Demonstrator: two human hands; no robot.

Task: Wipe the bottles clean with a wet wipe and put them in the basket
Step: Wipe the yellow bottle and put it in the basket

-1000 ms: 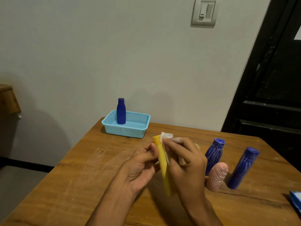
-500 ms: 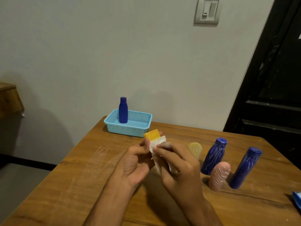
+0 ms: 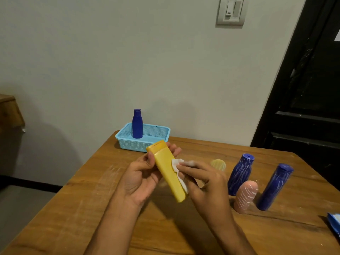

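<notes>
Unlabelled yellow bottle (image 3: 168,172) and white wet wipe (image 3: 177,167) in both hands.

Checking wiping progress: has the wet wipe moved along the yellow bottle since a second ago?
Yes. The wet wipe has slid down from the cap end of the yellow bottle onto its body.

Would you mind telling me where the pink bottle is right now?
In the head view, the pink bottle stands on the right side of the wooden table, between and just in front of two streaked blue bottles.
</notes>
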